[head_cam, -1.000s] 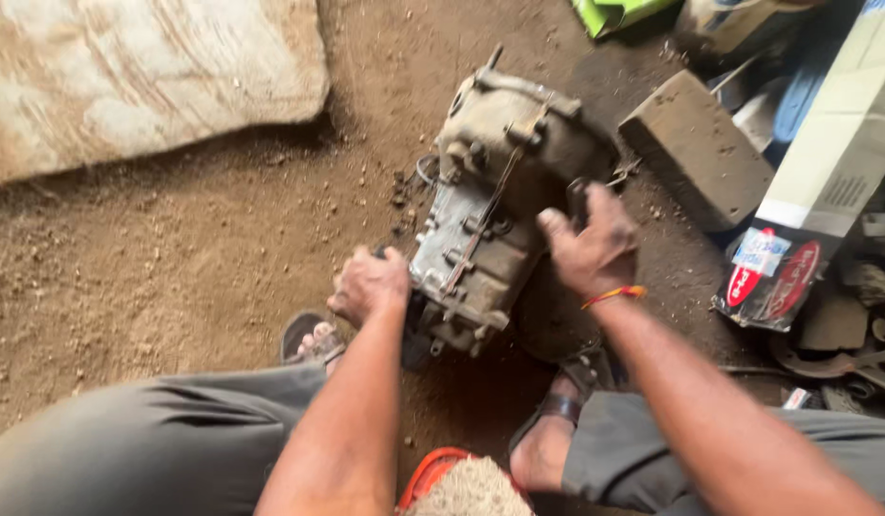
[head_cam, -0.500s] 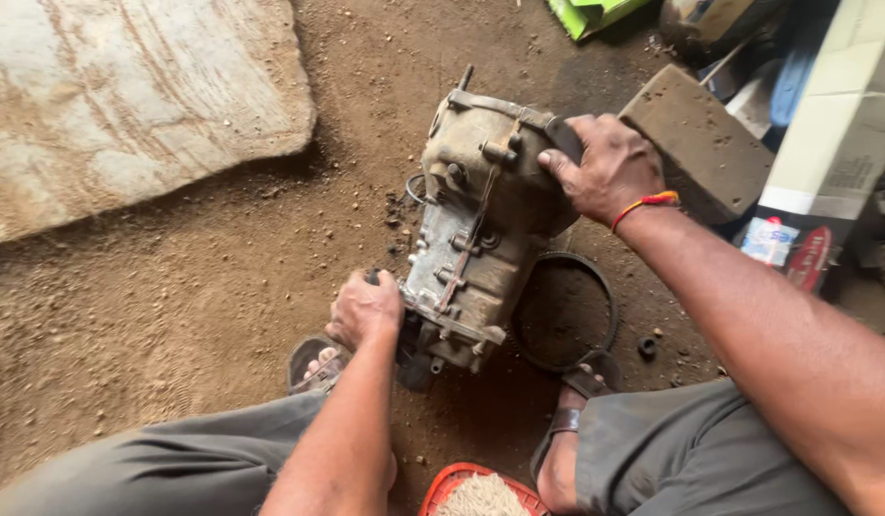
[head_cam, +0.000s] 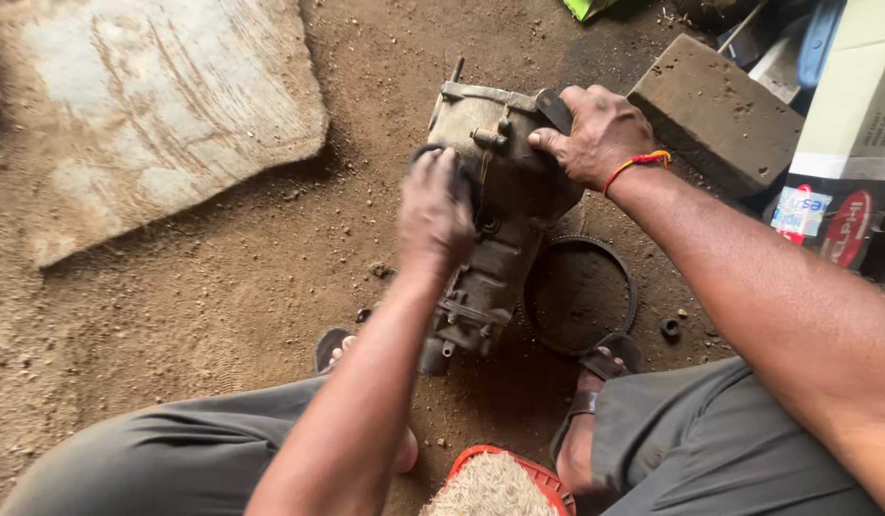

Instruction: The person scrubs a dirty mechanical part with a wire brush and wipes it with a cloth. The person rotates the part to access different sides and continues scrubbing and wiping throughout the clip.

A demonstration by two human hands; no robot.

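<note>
Both hands were on the grimy gearbox casing (head_cam: 495, 205) at frame centre, on the dirt floor (head_cam: 223, 287): the left hand (head_cam: 435, 212) pressed flat on its side, the right hand (head_cam: 595, 134) clenched around its upper end. The step looked like steadying or turning the casing; any further move called for a firm two-handed hold, clear of the toothed ring (head_cam: 581, 296) just right of it.

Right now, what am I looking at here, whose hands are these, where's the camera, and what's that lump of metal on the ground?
The camera sits on the person's head and looks down, so both arms are their own. They sit over a dirt floor. Between their sandalled feet stands a grimy metal engine casing. The left hand presses on its side; the right hand, with a red wrist thread, grips its top edge. Beside it lies a toothed ring. A stone slab lies to the left, a brick-like block to the right.
</note>
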